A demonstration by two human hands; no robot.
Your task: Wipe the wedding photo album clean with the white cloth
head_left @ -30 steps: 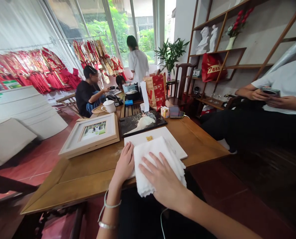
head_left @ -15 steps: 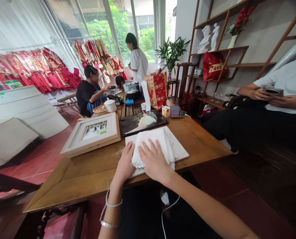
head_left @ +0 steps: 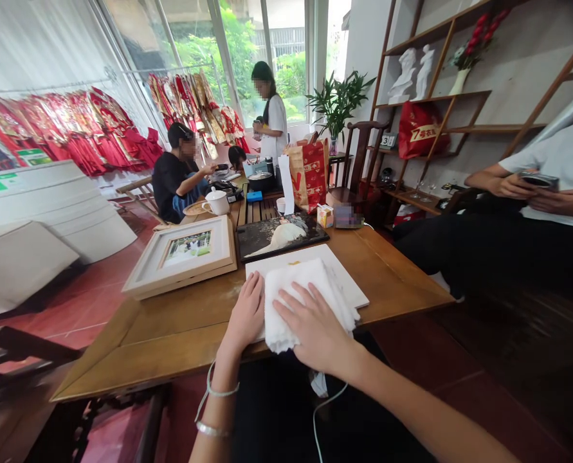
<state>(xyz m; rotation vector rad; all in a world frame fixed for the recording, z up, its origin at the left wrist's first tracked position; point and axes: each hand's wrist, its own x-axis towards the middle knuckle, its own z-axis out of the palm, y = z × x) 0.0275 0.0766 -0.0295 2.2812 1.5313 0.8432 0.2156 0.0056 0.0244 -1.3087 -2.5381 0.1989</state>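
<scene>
A folded white towel (head_left: 291, 283) lies on a flat white board (head_left: 334, 257) at the table's near edge, its front hanging slightly over the board's near edge. Flat on top of the towel rests my right hand (head_left: 315, 325), fingers spread and stretched forward. My left hand (head_left: 246, 308) lies along the board's left edge beside the towel, fingers extended and close together, its underside hidden. A small yellowish mark (head_left: 294, 262) shows on the board just beyond the towel.
On the wooden table (head_left: 170, 328) are a white picture frame (head_left: 180, 254) at left, a dark picture panel (head_left: 281, 236) beyond the board, a lidded white cup (head_left: 217, 202), a small box (head_left: 325, 216) and a paper bag (head_left: 310, 173). A seated person (head_left: 541, 173) is at right; others are at the far end.
The towel and my right hand have slid toward me, uncovering more of the board's far part and the yellowish mark. My left hand stays at the board's left edge.
</scene>
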